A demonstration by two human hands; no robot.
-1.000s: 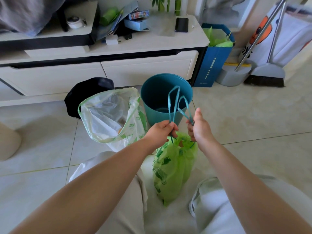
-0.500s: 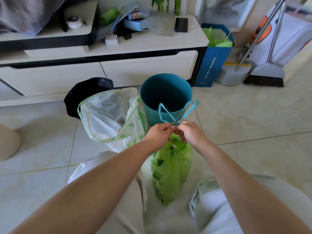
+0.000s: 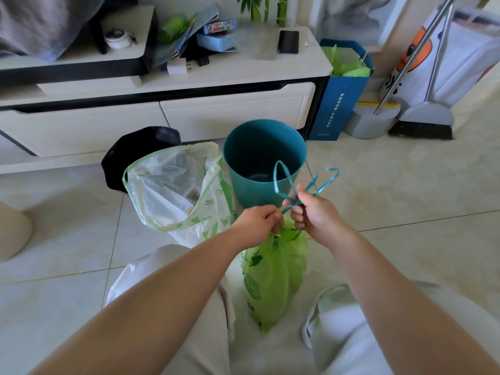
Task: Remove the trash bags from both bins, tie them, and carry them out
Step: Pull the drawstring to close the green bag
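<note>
Teal drawstring (image 3: 305, 182) loops have crossed since a moment ago; left hand (image 3: 259, 226) pinches the green trash bag (image 3: 273, 280) neck, right hand (image 3: 315, 212) grips the strings, at 6 o'clock of the teal bin (image 3: 243, 147): knot forming, the clear bag (image 3: 173, 185) waits at 9 o'clock

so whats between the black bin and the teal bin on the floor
In the head view, the open clear trash bag stands between the black bin and the teal bin, its mouth still untied.

A column of pale characters runs down the blue paper bag (image 3: 341, 104) at two o'clock, too small to read.
</note>
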